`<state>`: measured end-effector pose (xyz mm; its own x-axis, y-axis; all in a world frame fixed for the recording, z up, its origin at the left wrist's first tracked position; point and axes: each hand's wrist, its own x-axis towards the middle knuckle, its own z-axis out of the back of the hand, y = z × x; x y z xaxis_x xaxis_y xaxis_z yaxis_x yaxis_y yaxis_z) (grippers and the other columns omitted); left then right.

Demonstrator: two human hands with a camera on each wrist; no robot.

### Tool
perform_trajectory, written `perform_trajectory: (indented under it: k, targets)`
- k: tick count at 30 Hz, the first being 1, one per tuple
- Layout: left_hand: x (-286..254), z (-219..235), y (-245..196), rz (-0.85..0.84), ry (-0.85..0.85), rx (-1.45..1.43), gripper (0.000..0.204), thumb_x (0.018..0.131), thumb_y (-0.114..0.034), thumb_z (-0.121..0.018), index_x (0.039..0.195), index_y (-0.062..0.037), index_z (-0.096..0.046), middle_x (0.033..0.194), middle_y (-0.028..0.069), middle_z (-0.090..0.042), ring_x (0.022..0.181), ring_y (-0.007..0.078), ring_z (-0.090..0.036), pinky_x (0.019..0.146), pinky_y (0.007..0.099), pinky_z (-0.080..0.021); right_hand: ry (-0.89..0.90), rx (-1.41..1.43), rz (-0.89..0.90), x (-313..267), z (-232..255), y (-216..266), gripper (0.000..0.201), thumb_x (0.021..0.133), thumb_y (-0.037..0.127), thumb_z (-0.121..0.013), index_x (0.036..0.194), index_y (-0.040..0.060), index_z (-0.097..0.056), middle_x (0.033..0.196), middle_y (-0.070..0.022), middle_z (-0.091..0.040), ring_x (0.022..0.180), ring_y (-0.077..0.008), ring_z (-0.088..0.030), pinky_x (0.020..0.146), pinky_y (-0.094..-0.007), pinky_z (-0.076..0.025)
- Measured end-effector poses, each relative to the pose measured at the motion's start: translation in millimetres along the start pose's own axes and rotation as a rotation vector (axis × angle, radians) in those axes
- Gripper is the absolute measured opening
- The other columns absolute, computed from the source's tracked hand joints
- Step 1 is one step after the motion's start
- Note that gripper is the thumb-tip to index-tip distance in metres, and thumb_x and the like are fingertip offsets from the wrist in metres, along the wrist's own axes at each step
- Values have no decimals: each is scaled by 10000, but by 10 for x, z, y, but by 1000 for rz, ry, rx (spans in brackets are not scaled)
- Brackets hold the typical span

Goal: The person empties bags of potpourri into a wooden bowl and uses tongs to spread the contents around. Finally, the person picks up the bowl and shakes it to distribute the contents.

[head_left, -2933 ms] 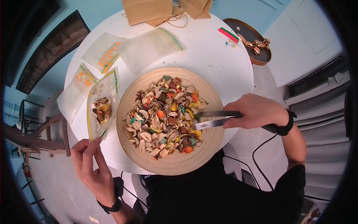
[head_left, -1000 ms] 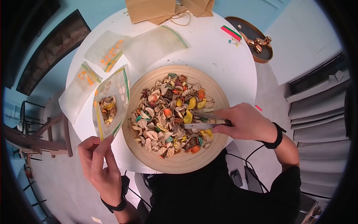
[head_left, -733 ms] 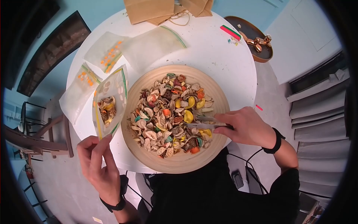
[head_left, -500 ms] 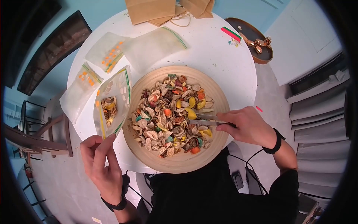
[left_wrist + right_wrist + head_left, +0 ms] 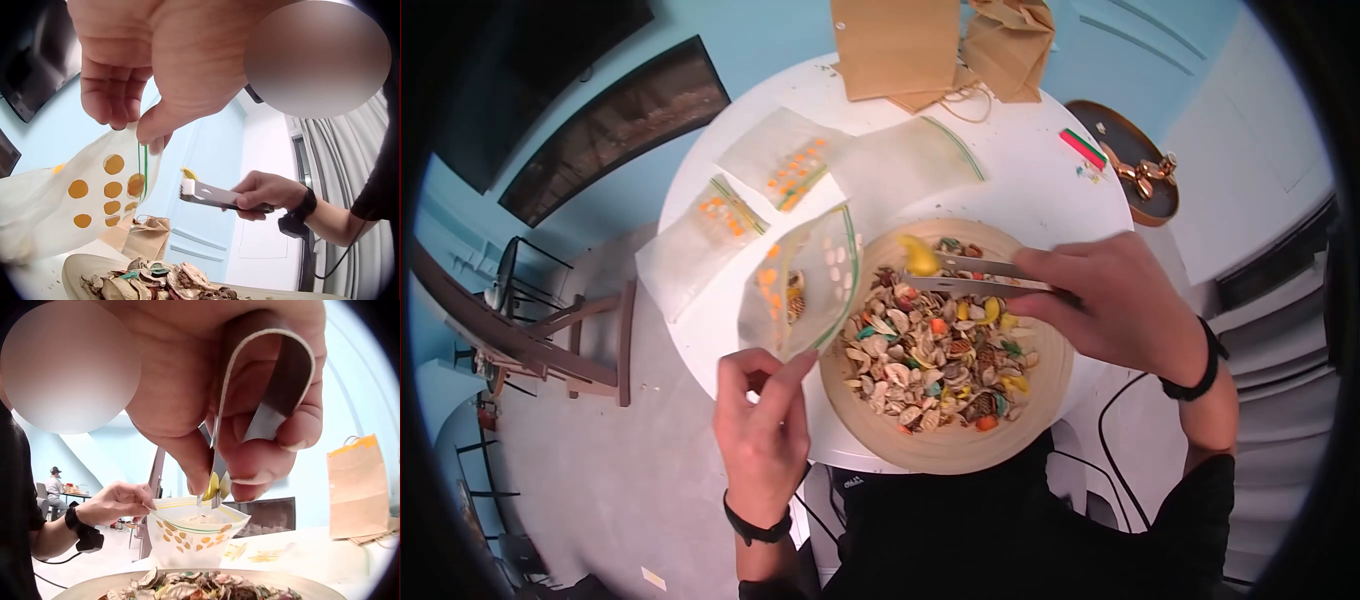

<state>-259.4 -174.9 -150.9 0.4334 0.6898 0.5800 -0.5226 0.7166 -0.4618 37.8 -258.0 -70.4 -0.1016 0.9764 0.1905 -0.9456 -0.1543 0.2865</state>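
My right hand (image 5: 1115, 300) grips metal tongs (image 5: 975, 284) above the wooden bowl (image 5: 1055, 385). At the tongs' tips is a yellow dried petal (image 5: 919, 256), raised clear of the potpourri (image 5: 940, 360) heaped in the bowl. My left hand (image 5: 765, 420) pinches the near corner of an open zip bag (image 5: 818, 265) left of the bowl. Orange and white spots mark that bag, and a pine cone (image 5: 796, 298) shows inside it. In the right wrist view the bag's mouth stands wide, beyond the tongs.
Flat zip bags (image 5: 700, 245) lie on the left of the round white table (image 5: 1020, 135). Brown paper bags (image 5: 895, 50) stand at the back. A red and green strip (image 5: 1083, 149) lies at the far right, near a round tray (image 5: 1155, 205) with a copper balloon-dog figure.
The tongs have closed on a yellow petal and lifted it from the bowl, toward the bag's side. My left hand still holds the bag, and the head view has shifted.
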Motion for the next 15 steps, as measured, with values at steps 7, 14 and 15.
perform_trajectory:
  k: [7,14,15]
  targets:
    - [70,76,-30,31,34,5,350,766,162,-699,1029,-63,-752,881,92,-529,737,228,-571,635,345,-494,92,-68,202,721,-340,243,288,919,332,-675,907,44,-668,727,-147,-673,709,-353,-676,638,-449,-509]
    - [196,260,113,-73,53,125,195,801,64,-747,970,-28,-718,830,103,-530,696,259,-574,612,375,-478,121,12,-115,204,-53,31,323,883,327,-732,1072,67,-710,719,-135,-674,660,-330,-657,612,-408,-495]
    - [250,300,145,-111,54,141,179,802,49,-754,959,-26,-713,832,102,-532,698,261,-575,618,379,-481,153,-12,-217,84,-38,-32,320,877,310,-744,1083,67,-713,711,-139,-673,644,-323,-651,608,-394,-491]
